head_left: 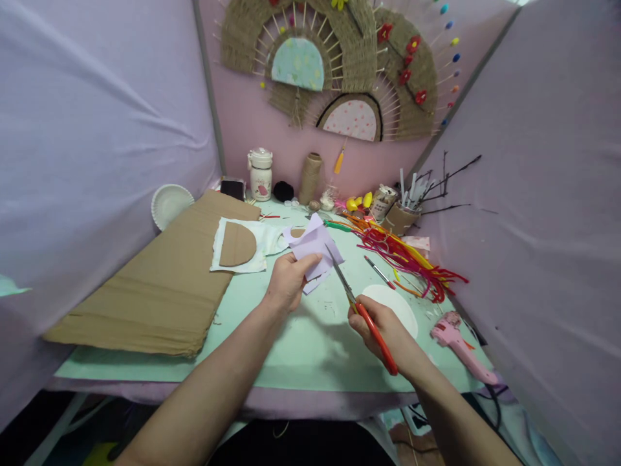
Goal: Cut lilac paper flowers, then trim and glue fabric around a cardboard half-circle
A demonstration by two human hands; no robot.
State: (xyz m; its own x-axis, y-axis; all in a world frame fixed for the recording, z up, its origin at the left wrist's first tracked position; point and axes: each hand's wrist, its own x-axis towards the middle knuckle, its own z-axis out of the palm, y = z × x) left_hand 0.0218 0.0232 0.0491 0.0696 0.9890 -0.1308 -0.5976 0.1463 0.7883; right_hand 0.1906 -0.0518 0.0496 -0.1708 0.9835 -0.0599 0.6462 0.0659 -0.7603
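My left hand (287,282) pinches a piece of lilac paper (310,244) above the middle of the table, thumb on top. My right hand (381,325) is closed round the red-handled scissors (374,336). Their blades point up and left, with the tips at the right part of the lilac paper; I cannot tell whether they are cutting into it. Left of the paper lies a cardboard half-round (237,244) on a white cloth piece (262,262). A white paper disc (392,307) lies partly behind my right hand.
A large cardboard sheet (160,285) covers the table's left side. Colourful pipe cleaners (398,252), a marker pen (380,272) and a pink glue gun (460,346) lie at right. Along the back stand a white jar (261,175), a twine spool (310,178) and a can (383,202).
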